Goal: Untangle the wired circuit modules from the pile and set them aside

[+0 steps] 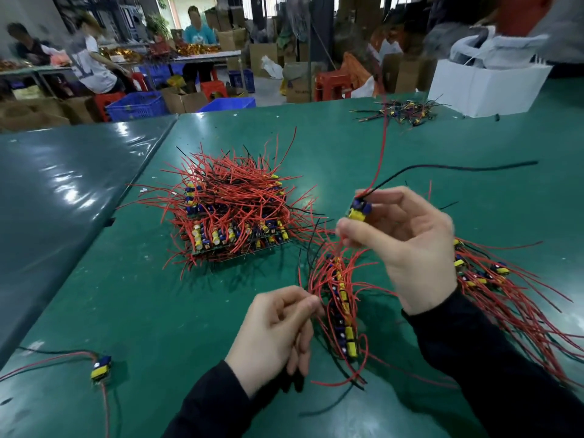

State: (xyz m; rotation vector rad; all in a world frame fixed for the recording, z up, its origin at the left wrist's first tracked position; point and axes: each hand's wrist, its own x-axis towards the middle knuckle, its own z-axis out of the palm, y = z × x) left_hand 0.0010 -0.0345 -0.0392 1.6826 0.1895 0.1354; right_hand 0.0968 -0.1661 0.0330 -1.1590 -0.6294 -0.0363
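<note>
Nearest, left hand [278, 330] curled, pinching red wires [319, 273] of the module strip [343, 314] lying between both hands; right hand [401, 245] raised above it, thumb and fingers gripping one circuit module [358, 210], leads trailing up and away; risk: leads snagging in the strip, dragging it along; main pile [230, 207] beyond the left hand.

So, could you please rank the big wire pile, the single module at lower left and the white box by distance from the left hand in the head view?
From the left hand:
1. Big wire pile, ahead, slightly left.
2. Single module, left, near the table's front edge.
3. White box, far right corner.
The first two are close; the pile looks slightly nearer.
</note>
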